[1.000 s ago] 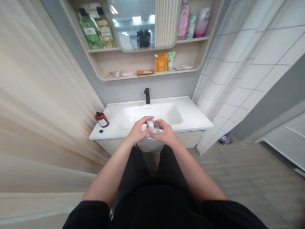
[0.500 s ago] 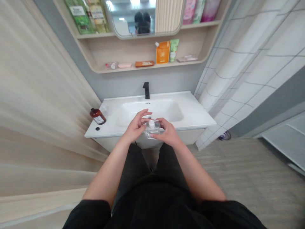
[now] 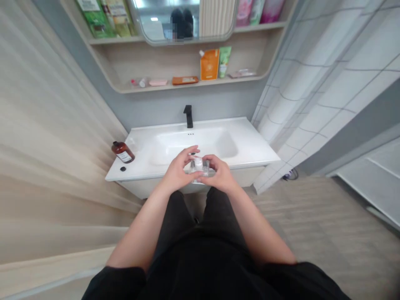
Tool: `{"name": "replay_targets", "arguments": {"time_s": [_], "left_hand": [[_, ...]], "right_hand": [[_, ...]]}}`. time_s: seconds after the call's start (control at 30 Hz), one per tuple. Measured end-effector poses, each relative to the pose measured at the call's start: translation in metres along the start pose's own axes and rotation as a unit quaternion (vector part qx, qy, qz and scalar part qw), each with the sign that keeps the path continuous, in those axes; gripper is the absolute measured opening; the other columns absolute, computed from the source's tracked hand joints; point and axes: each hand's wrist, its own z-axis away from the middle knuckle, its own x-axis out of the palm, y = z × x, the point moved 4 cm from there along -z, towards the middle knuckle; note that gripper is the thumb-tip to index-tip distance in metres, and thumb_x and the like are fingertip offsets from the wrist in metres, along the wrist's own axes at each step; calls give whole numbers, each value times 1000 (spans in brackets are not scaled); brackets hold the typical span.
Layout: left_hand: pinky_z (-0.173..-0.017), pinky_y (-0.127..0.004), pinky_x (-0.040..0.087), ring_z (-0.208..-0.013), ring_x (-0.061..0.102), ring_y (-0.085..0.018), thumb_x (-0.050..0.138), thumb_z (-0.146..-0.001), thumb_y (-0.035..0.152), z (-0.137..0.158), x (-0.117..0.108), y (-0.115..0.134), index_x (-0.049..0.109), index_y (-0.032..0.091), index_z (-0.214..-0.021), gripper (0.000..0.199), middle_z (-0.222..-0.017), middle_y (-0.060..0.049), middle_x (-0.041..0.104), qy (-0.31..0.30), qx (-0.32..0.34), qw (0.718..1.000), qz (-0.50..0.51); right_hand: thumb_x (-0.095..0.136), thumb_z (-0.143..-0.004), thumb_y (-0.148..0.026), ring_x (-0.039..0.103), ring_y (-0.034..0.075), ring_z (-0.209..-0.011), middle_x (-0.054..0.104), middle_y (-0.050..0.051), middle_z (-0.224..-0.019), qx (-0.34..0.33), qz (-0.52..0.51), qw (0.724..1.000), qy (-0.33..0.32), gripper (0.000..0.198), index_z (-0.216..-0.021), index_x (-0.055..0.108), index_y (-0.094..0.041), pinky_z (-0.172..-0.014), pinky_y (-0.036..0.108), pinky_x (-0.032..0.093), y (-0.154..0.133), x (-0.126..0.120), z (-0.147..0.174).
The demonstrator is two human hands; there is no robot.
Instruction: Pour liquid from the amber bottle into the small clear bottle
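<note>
Beige curtain (image 3: 62,146), white sink table (image 3: 253,146); your right hand (image 3: 219,175) pinches a clear bottle (image 3: 204,166), left hand (image 3: 177,173) curled beside, its grip unclear.

One left hand (image 3: 180,168) and one right hand (image 3: 218,173) are counted; one clear bottle (image 3: 205,167) is logged; one brown bottle (image 3: 123,152), one black disc (image 3: 123,169), one basin (image 3: 226,143), one faucet (image 3: 189,116) and one mirror (image 3: 156,29) are noted; two upper-left bottles (image 3: 99,25) and three upper-right containers (image 3: 271,11) are tallied; one orange pouch (image 3: 209,65) and one green tube (image 3: 224,62) are seen
</note>
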Motion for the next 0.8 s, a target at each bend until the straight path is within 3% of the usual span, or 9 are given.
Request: {"name": "replay_targets", "arguments": {"time_s": [0.13, 0.3, 0.37, 0.47, 0.67, 0.8], "left_hand": [[-111, -43, 60, -122, 75, -23, 81, -98, 41, 5, -3, 10, 56, 31, -159, 67, -156, -14, 63, -10, -21, 999, 24], [-116, -43, 57, -122, 74, -25, 100, -77, 36, 7, 2, 9, 65, 27, -149, 80, -127, -8, 73, 54, -36, 998, -15], [-111, -41, 59, -112, 77, -23, 102, -74, 37, 7, 4, 4, 70, 25, -141, 75, -109, -3, 74, 95, -54, 994, -16], [-108, -42, 60, -106, 80, -24, 103, -73, 41, 8, 4, -2, 73, 21, -139, 75, -97, -2, 78, 107, -70, 991, 31], [-116, -52, 57, -138, 72, -38, 101, -78, 46, 12, 4, -4, 73, 21, -145, 77, -120, -15, 86, 21, -107, 987, 114], [-116, -51, 57, -138, 72, -38, 99, -81, 46, 13, 7, -9, 71, 22, -148, 76, -133, -17, 82, 9, -127, 984, 122]], "right_hand": [[101, -69, -46, 73, 24, -96, 78, 3, -112, -8, -23, 999, -22, 69, -126, 69, -25, -89, 37, 59, -6, 1, 2], [100, -70, -43, 75, 27, -101, 80, 4, -114, -17, -9, 1000, -18, 67, -128, 71, -26, -94, 40, 60, -8, 7, 1], [101, -70, -42, 76, 29, -106, 80, 5, -119, -22, -7, 1000, -15, 70, -131, 72, -27, -99, 42, 60, -8, 9, 0], [104, -69, -45, 76, 30, -112, 80, 6, -129, -19, -31, 999, -31, 72, -132, 73, -28, -103, 43, 60, -5, 10, -2], [108, -62, -46, 76, 30, -117, 78, 7, -134, 14, -137, 985, -106, 79, -130, 74, -26, -105, 42, 61, 10, 8, -2], [108, -62, -47, 76, 28, -108, 80, 5, -121, 31, -116, 988, -94, 77, -128, 74, -25, -99, 41, 62, 18, 10, 0]]}}
